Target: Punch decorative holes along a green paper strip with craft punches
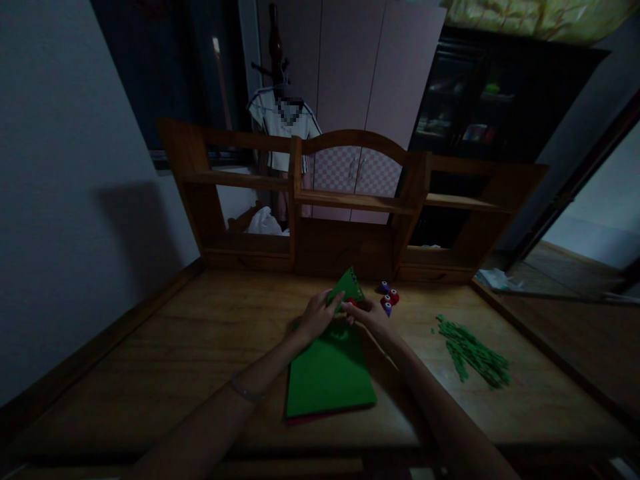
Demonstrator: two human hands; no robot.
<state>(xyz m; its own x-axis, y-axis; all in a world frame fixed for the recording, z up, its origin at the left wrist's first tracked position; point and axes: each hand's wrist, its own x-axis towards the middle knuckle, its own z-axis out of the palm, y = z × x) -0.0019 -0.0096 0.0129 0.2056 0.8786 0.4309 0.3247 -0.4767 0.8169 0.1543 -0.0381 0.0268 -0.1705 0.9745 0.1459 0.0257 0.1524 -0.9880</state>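
Note:
My left hand is closed on a raised piece of green paper, whose right edge is cut into a row of small notches. A small red object sits at that paper's lower edge, between the fingers of my right hand; its kind is too dim to tell. Under both hands lies a stack of green sheets, with a reddish layer showing along its bottom edge. Just right of my right hand stand several small red and purple pieces with white, eye-like spots.
On the right of the wooden desk lies a pile of thin green paper strips. A wooden shelf unit rises along the back edge. A wall borders the left side.

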